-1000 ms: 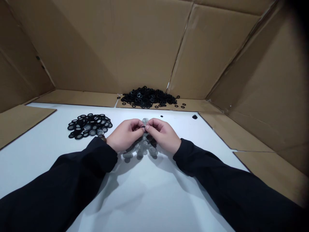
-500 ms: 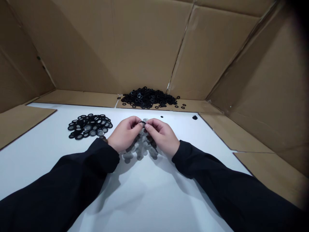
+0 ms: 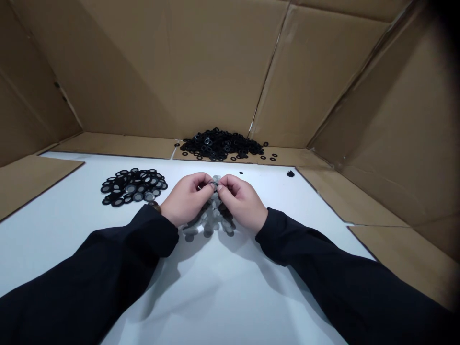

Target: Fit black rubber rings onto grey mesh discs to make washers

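My left hand [image 3: 187, 199] and my right hand [image 3: 241, 201] meet fingertip to fingertip at the middle of the white table [image 3: 223, 287]. Both are closed in a pinch around one small black ring with a grey disc [image 3: 214, 183]. Under and between the hands lies a small heap of grey mesh discs [image 3: 212, 223]. To the left sits a pile of black rings with grey centres [image 3: 133, 187]. A larger heap of plain black rings [image 3: 221, 143] lies further back on the cardboard.
Brown cardboard walls [image 3: 179, 67] enclose the table at the back and on both sides, with flaps [image 3: 32, 177] lying flat at the left and right edges. A few stray black rings [image 3: 290, 174] lie right of the hands.
The hands stay together over the grey discs, with only small finger movements around the pinched piece.
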`<state>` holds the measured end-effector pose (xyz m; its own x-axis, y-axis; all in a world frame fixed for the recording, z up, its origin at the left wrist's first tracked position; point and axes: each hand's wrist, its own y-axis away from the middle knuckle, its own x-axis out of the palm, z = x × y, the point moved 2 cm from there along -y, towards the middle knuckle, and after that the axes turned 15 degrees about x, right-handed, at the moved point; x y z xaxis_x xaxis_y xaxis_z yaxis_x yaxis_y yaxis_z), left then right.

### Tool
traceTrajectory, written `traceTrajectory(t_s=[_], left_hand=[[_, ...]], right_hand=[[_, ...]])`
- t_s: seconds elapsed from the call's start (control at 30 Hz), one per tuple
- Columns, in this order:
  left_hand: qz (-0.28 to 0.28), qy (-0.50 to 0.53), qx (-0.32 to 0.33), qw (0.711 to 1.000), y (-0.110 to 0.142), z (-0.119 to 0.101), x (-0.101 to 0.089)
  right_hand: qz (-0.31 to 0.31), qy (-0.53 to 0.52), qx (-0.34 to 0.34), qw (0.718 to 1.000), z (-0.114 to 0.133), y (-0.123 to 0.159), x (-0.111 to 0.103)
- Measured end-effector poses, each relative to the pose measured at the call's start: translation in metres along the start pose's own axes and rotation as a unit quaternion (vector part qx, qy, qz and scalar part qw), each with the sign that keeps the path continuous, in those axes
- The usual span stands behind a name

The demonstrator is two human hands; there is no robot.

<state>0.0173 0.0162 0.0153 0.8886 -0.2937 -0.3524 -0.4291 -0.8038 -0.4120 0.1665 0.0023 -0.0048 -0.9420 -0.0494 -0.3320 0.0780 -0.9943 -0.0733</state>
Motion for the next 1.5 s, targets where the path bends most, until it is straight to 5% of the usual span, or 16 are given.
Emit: traceTrajectory(t_s=[0.13, 0.37, 0.53, 0.77, 1.1, 1.5], left_hand=[[-0.018, 0.009, 0.012, 1.0, -0.002, -0.003, 0.001], [0.033, 0.035, -0.023, 0.999, 0.001, -0.002, -0.001], [0.024, 0.041, -0.025, 0.999, 0.002, 0.0, -0.001], [-0.018, 0.081, -0.036, 0.996, 0.0, -0.002, -0.001], [0.007, 0.107, -0.032, 0.994, -0.001, -0.003, -0.003], [-0.001, 0.055, -0.033, 0.998, -0.001, -0.005, -0.003]], right_hand=[[-0.012, -0.017, 0.003, 1.0, 0.001, 0.0, 0.001], [0.001, -0.056, 0.015, 0.998, -0.003, 0.0, 0.001], [0.025, 0.001, 0.002, 1.0, -0.002, 0.0, 0.001], [-0.019, 0.07, -0.042, 0.996, 0.007, 0.001, 0.002], [-0.011, -0.065, 0.025, 0.998, 0.004, -0.002, 0.006], [-0.014, -0.098, 0.031, 0.995, 0.004, -0.003, 0.008]])
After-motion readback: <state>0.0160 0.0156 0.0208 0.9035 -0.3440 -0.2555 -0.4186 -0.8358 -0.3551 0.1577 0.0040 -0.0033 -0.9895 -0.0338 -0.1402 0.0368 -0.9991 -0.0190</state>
